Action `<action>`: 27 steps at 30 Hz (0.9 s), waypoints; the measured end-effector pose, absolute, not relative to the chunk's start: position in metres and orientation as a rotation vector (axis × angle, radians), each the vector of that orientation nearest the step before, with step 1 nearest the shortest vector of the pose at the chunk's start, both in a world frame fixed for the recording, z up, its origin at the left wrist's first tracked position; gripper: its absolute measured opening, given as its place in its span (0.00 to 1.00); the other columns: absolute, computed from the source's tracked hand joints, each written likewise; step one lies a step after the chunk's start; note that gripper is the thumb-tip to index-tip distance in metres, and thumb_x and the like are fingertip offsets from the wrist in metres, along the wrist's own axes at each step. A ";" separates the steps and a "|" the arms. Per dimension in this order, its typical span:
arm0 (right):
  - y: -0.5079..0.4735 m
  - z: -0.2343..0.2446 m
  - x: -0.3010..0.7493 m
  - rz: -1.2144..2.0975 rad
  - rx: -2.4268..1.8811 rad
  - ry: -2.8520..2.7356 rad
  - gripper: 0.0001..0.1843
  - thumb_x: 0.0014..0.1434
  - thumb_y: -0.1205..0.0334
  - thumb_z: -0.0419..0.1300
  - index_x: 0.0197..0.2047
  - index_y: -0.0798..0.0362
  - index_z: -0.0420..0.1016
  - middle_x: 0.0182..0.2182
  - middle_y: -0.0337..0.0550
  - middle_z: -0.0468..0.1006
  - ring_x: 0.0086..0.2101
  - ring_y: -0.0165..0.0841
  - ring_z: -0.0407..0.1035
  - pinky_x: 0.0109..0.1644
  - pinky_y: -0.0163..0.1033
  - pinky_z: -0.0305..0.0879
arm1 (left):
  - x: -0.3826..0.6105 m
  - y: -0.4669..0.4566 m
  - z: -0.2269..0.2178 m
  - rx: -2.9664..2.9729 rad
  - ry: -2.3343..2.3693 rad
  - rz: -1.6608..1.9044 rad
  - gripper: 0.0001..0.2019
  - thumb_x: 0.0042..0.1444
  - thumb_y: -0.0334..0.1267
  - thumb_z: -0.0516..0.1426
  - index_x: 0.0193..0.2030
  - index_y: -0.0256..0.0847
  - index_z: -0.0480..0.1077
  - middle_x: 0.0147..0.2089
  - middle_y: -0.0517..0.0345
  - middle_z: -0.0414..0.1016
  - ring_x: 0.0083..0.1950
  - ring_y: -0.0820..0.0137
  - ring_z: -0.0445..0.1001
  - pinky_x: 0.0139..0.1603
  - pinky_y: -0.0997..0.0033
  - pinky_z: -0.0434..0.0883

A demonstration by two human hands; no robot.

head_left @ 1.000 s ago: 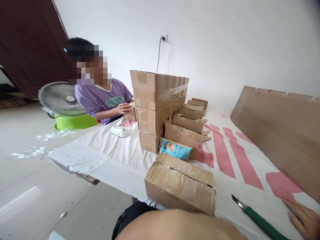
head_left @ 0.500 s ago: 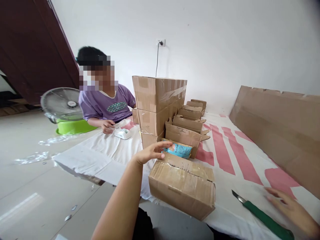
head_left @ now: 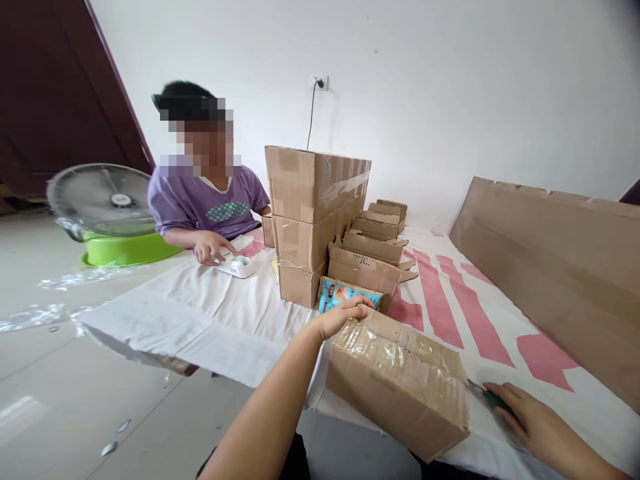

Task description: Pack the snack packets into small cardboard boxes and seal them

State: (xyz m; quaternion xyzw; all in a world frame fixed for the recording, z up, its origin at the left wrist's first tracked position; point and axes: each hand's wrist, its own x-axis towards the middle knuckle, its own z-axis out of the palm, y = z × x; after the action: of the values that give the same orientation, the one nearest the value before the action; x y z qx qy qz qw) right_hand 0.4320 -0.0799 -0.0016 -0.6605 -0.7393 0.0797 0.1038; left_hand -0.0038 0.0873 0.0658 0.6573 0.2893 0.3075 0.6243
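Note:
My left hand (head_left: 340, 315) grips the far top edge of a taped cardboard box (head_left: 400, 380) and tilts it towards me at the near edge of the white and pink sheet (head_left: 220, 313). My right hand (head_left: 530, 421) lies closed over the green-handled utility knife (head_left: 493, 397), just right of the box. Right behind my left hand a blue snack packet (head_left: 345, 293) leans on a row of open small cartons (head_left: 370, 257). A stack of three taped boxes (head_left: 310, 220) stands behind it.
Another person in a purple shirt (head_left: 210, 203) sits at the far left with a hand on a white tape dispenser (head_left: 237, 265). A fan (head_left: 100, 200) on a green basin stands on the floor. A large flat cardboard sheet (head_left: 555, 267) leans at the right.
My left hand has reached forward and taken the near box, which is now tilted and pulled closer. My right hand slid left onto the knife. The other person's hand moved to the dispenser.

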 end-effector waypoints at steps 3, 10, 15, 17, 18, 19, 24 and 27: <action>-0.066 0.031 0.413 0.020 -1.945 -2.085 0.25 0.65 0.51 0.44 0.58 0.50 0.69 0.52 0.51 0.77 0.49 0.46 0.74 0.51 0.50 0.72 | 0.006 0.088 0.063 1.495 0.640 0.741 0.16 0.52 0.48 0.57 0.42 0.40 0.71 0.38 0.58 0.71 0.43 0.63 0.67 0.48 0.65 0.62; -0.022 0.151 0.293 0.097 -1.594 -2.307 0.25 0.69 0.53 0.40 0.66 0.44 0.59 0.56 0.43 0.75 0.51 0.39 0.73 0.53 0.47 0.70 | 0.015 0.093 0.050 1.454 0.609 0.812 0.24 0.55 0.59 0.52 0.43 0.39 0.70 0.40 0.53 0.73 0.42 0.62 0.70 0.46 0.64 0.65; 0.007 0.175 0.210 0.200 -1.403 -2.756 0.25 0.67 0.62 0.44 0.64 0.46 0.65 0.55 0.44 0.76 0.52 0.41 0.71 0.55 0.49 0.68 | 0.012 0.095 0.051 1.508 0.593 0.827 0.21 0.56 0.56 0.54 0.42 0.38 0.70 0.42 0.55 0.74 0.46 0.61 0.69 0.52 0.62 0.64; 0.013 0.176 0.194 0.171 -1.432 -2.836 0.25 0.66 0.64 0.46 0.63 0.47 0.66 0.51 0.46 0.78 0.49 0.42 0.73 0.52 0.49 0.69 | 0.010 0.095 0.051 1.539 0.592 0.834 0.19 0.57 0.54 0.53 0.40 0.39 0.71 0.43 0.55 0.74 0.49 0.60 0.68 0.56 0.61 0.62; 0.015 0.177 0.190 0.156 -1.437 -2.867 0.24 0.65 0.64 0.46 0.63 0.47 0.67 0.50 0.46 0.78 0.47 0.42 0.74 0.50 0.48 0.69 | 0.010 0.095 0.050 1.551 0.593 0.836 0.19 0.57 0.54 0.52 0.40 0.39 0.71 0.43 0.55 0.74 0.50 0.60 0.68 0.57 0.61 0.61; 0.016 0.178 0.188 0.138 -1.431 -2.898 0.25 0.65 0.65 0.47 0.63 0.46 0.67 0.49 0.46 0.79 0.46 0.42 0.74 0.49 0.48 0.69 | 0.010 0.095 0.050 1.557 0.596 0.838 0.18 0.57 0.53 0.52 0.39 0.39 0.71 0.43 0.55 0.74 0.50 0.60 0.68 0.57 0.61 0.61; 0.008 0.185 0.206 0.084 -1.325 -3.039 0.25 0.65 0.65 0.48 0.62 0.40 0.67 0.44 0.43 0.80 0.41 0.38 0.75 0.41 0.40 0.68 | 0.010 0.095 0.047 1.559 0.615 0.832 0.19 0.56 0.52 0.51 0.43 0.39 0.70 0.40 0.55 0.73 0.46 0.60 0.69 0.52 0.62 0.63; -0.004 0.188 0.226 0.094 -1.297 -3.067 0.23 0.64 0.66 0.49 0.58 0.39 0.72 0.39 0.41 0.81 0.36 0.35 0.74 0.37 0.37 0.65 | 0.010 0.094 0.049 1.576 0.626 0.821 0.19 0.55 0.52 0.52 0.42 0.39 0.71 0.41 0.55 0.73 0.46 0.60 0.68 0.51 0.62 0.63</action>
State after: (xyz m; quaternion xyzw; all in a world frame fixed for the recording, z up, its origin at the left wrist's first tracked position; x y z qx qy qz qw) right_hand 0.2257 -0.0042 0.1879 -0.3875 -0.9165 0.0280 -0.0948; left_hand 0.0100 0.0942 0.0490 0.6767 0.2685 0.3524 0.5881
